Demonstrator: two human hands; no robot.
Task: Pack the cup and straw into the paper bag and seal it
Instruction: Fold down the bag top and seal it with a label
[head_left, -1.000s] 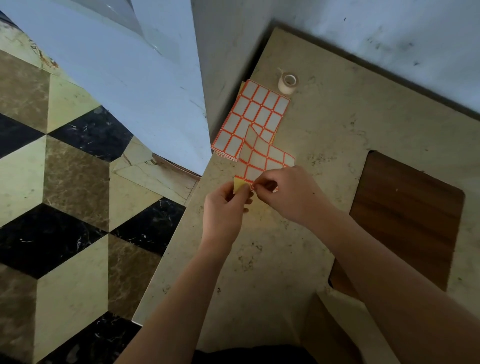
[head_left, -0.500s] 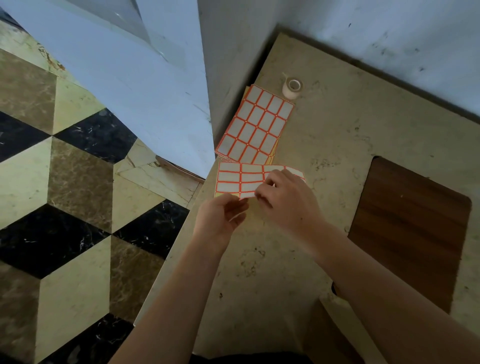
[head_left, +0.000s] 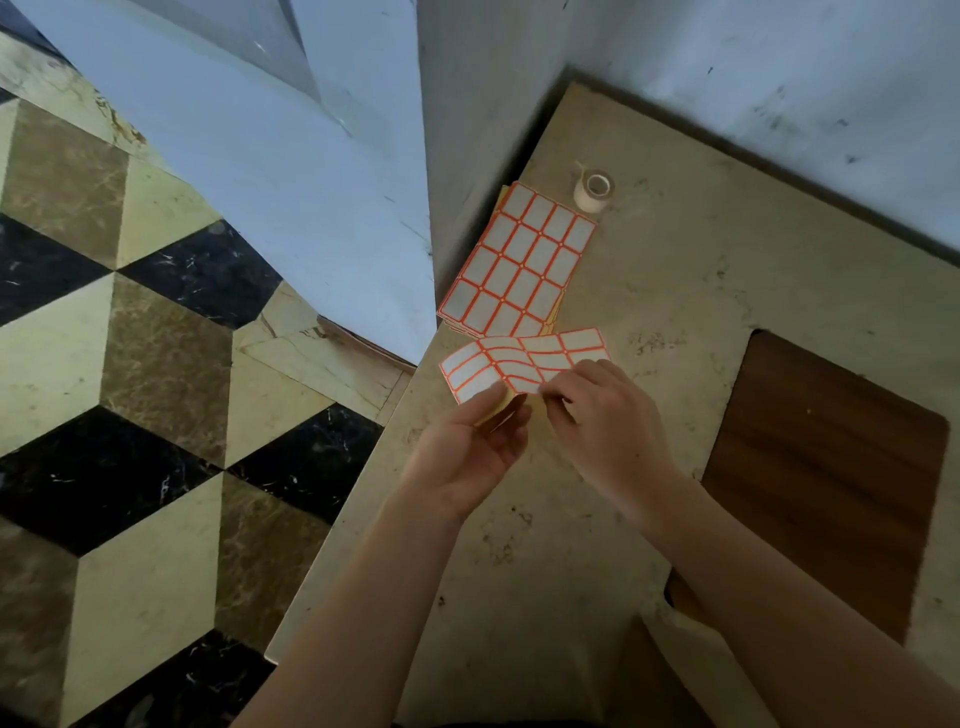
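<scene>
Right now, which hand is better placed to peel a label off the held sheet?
Probably the right hand: its fingertips pinch at the label sheet near its lower edge, while the left hand grips that sheet from below.

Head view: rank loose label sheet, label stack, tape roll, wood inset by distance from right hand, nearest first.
From the right hand:
1. Loose label sheet, pinched at its fingertips.
2. Wood inset, to its right.
3. Label stack, beyond the sheet.
4. Tape roll, farthest, by the wall.

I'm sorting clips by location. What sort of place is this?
Probably an indoor corner of a home or small shop: a marble-look counter against painted walls, a cube-patterned stone floor, label sheets and tape roll.
</scene>
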